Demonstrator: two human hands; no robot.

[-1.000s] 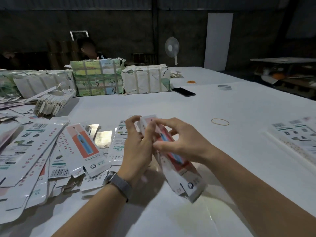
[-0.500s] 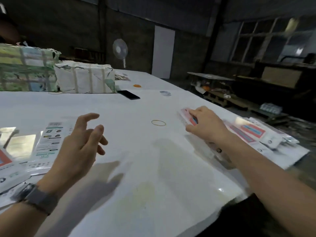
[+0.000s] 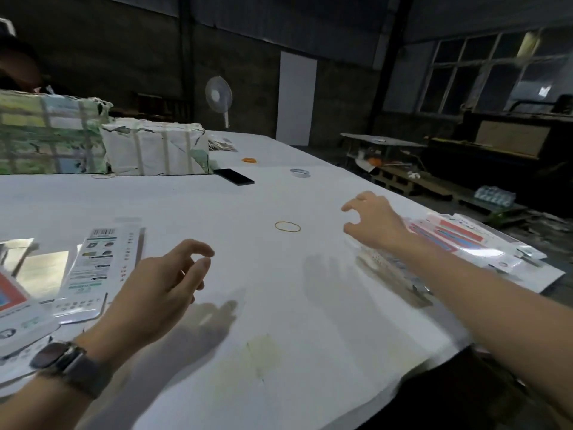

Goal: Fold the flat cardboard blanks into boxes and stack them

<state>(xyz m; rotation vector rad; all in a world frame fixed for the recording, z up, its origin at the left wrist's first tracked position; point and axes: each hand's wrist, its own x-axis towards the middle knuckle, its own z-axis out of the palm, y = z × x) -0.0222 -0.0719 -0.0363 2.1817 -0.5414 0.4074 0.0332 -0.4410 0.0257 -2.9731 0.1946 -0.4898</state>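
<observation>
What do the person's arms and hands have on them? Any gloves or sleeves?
No gloves. Both forearms are bare, with no sleeves in view. The left hand has a watch at its wrist, with a dark face and a grey strap. The right hand shows no watch or bracelet.

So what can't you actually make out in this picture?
Head view only:
- Stack of folded boxes: near end hidden behind the right forearm, print blurred.
- Flat blanks: pile cut off by the left edge; small print unreadable.
- Wrapped bundles: contents hidden by wrapping.
- Smartwatch: face dark.
- Person behind the bundles: mostly hidden, dim.
</observation>
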